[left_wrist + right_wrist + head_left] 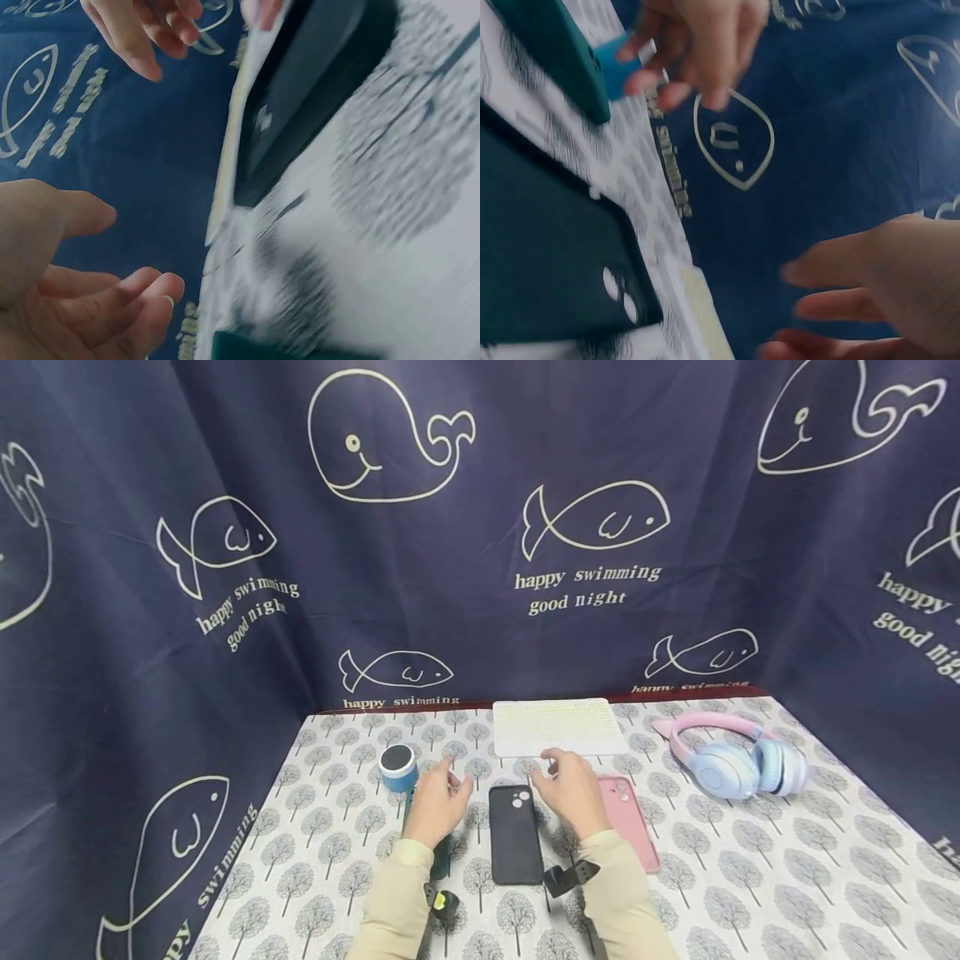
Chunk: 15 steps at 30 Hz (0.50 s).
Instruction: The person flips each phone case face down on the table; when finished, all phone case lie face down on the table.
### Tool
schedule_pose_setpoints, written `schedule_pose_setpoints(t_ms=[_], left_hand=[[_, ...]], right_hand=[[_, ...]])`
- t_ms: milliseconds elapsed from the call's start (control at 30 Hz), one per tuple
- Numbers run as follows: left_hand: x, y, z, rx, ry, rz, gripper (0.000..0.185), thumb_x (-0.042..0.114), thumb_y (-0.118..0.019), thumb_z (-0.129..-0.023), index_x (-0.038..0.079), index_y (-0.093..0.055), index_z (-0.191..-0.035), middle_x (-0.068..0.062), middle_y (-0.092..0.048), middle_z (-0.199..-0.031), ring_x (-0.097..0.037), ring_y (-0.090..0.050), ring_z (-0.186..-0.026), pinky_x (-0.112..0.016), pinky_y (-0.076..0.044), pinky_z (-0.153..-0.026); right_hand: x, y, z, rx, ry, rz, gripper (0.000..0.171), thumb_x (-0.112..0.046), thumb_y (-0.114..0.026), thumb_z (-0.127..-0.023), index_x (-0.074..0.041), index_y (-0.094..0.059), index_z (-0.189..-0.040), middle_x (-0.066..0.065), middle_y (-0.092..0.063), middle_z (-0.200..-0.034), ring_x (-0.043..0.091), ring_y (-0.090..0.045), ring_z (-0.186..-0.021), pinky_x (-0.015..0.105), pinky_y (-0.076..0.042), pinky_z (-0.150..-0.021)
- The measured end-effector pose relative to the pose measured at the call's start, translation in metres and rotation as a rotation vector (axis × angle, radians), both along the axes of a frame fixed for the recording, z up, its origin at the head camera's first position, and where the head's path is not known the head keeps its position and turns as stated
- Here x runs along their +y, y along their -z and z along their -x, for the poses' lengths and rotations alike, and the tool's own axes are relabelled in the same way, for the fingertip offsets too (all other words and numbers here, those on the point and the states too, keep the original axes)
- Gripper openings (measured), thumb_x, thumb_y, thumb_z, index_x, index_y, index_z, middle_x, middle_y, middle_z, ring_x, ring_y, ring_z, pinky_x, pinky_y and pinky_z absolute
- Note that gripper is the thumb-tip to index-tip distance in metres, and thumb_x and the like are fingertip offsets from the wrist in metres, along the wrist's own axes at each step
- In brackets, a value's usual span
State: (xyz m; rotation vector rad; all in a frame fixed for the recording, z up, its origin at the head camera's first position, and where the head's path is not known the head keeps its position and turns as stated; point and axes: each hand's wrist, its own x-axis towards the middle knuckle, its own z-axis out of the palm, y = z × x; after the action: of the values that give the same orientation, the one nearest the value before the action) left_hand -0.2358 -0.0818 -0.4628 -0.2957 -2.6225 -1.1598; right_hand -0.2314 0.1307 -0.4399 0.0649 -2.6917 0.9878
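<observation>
A black phone case (515, 833) lies face down on the tree-patterned tablecloth (750, 868), between my two hands. My left hand (453, 781) hovers just left of it with relaxed, spread fingers, over a dark green phone case (440, 862). My right hand (547, 772) hovers just right of it, also loose and empty, beside a pink phone case (636, 825). The left wrist view shows the left hand (112, 292) empty, with the black case (300, 97) beyond it. The right wrist view shows the right hand (855, 292) empty near the black case (547, 262).
A small blue speaker (397, 767) stands left of my left hand. A white keyboard (558, 727) lies at the back edge. Pink and blue headphones (738, 762) sit at the right. A dark blue fish-print curtain (480, 568) encloses the table.
</observation>
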Motion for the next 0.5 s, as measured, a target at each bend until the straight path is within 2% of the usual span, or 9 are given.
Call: schedule_pose_setpoints(t_ms=[133, 200, 300, 400, 433, 500], left_hand=[[0.014, 0.014, -0.003, -0.098, 0.039, 0.035, 0.053, 0.013, -0.062, -0.094, -0.019, -0.047, -0.134, 0.002, -0.055, -0.062, -0.01, -0.048, -0.049, -0.029, -0.046, -0.052], [0.021, 0.02, -0.006, -0.146, 0.056, 0.051, 0.056, 0.012, -0.061, -0.093, -0.02, -0.043, -0.135, 0.002, -0.052, -0.058, -0.012, -0.05, -0.049, -0.032, -0.048, -0.053], [0.027, 0.028, -0.008, -0.179, 0.06, 0.072, 0.058, 0.012, -0.063, -0.092, -0.021, -0.043, -0.135, 0.0, -0.051, -0.061, -0.02, -0.058, -0.063, -0.04, -0.053, -0.065], [0.03, 0.03, -0.01, -0.195, 0.049, 0.095, 0.057, 0.014, -0.067, -0.09, -0.021, -0.048, -0.131, -0.002, -0.052, -0.067, -0.025, -0.059, -0.074, -0.045, -0.051, -0.074], [0.031, 0.03, -0.01, -0.188, 0.046, 0.102, 0.054, 0.014, -0.068, -0.088, -0.02, -0.052, -0.128, -0.005, -0.055, -0.07, -0.028, -0.061, -0.078, -0.047, -0.051, -0.076], [0.032, 0.029, -0.01, -0.196, 0.049, 0.114, 0.043, 0.014, -0.07, -0.087, -0.015, -0.06, -0.117, -0.008, -0.057, -0.075, -0.03, -0.06, -0.075, -0.047, -0.051, -0.072]], right_hand=[[0.005, 0.014, 0.004, -0.203, -0.032, -0.019, 0.046, -0.017, -0.078, -0.082, 0.005, -0.066, -0.12, 0.021, -0.07, -0.103, 0.035, -0.066, -0.093, 0.051, -0.051, -0.085], [0.003, 0.022, 0.005, -0.27, -0.045, -0.019, 0.049, -0.017, -0.08, -0.08, 0.006, -0.065, -0.121, 0.023, -0.068, -0.11, 0.039, -0.066, -0.099, 0.053, -0.05, -0.09], [0.0, 0.029, 0.005, -0.3, -0.042, -0.011, 0.053, -0.016, -0.083, -0.076, 0.007, -0.065, -0.119, 0.025, -0.067, -0.112, 0.04, -0.066, -0.099, 0.054, -0.051, -0.089], [-0.003, 0.032, 0.005, -0.314, -0.034, -0.018, 0.056, -0.015, -0.085, -0.073, 0.01, -0.063, -0.119, 0.025, -0.067, -0.109, 0.038, -0.067, -0.095, 0.053, -0.052, -0.086], [-0.003, 0.032, 0.006, -0.312, -0.034, -0.018, 0.056, -0.014, -0.085, -0.073, 0.011, -0.063, -0.119, 0.026, -0.067, -0.108, 0.037, -0.067, -0.094, 0.053, -0.052, -0.086], [-0.004, 0.033, 0.007, -0.307, -0.038, -0.016, 0.055, -0.01, -0.085, -0.071, 0.012, -0.063, -0.117, 0.026, -0.067, -0.106, 0.038, -0.067, -0.094, 0.053, -0.052, -0.085]])
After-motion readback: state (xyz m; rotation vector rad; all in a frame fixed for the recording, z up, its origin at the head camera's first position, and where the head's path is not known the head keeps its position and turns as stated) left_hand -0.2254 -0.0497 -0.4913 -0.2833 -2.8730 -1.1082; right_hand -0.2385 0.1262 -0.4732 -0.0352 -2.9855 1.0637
